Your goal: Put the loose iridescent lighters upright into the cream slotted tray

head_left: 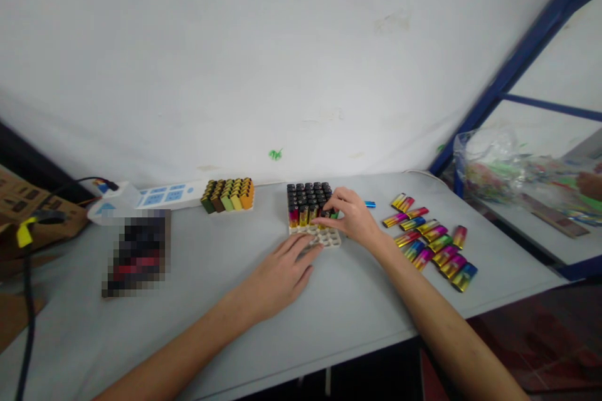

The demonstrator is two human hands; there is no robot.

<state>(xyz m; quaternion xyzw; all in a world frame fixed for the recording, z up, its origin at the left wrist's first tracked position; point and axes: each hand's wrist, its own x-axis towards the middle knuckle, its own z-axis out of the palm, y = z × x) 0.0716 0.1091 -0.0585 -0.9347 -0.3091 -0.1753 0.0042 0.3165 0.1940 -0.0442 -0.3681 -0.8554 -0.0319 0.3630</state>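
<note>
A white holed rack (332, 239) stands mid-table with rows of upright lighters (308, 193), black-topped at the back and metallic pink and gold at the front. My right hand (352, 216) reaches over its right front side, thumb and forefinger closed on a lighter (325, 213) that the fingers partly hide. Flat on the table and the rack's front edge lies my left hand (285, 272), its fingers stretched out and holding nothing. Empty holes show in the front part of the rack between the hands.
Several shiny multicoloured lighters (433, 238) lie loose at the right. A second rack of gold, green and brown lighters (228, 195) stands at the back left, beside a white power strip (164, 194). A blurred-out dark item (138, 257) lies at left; plastic bags (489, 156) sit beyond the blue frame.
</note>
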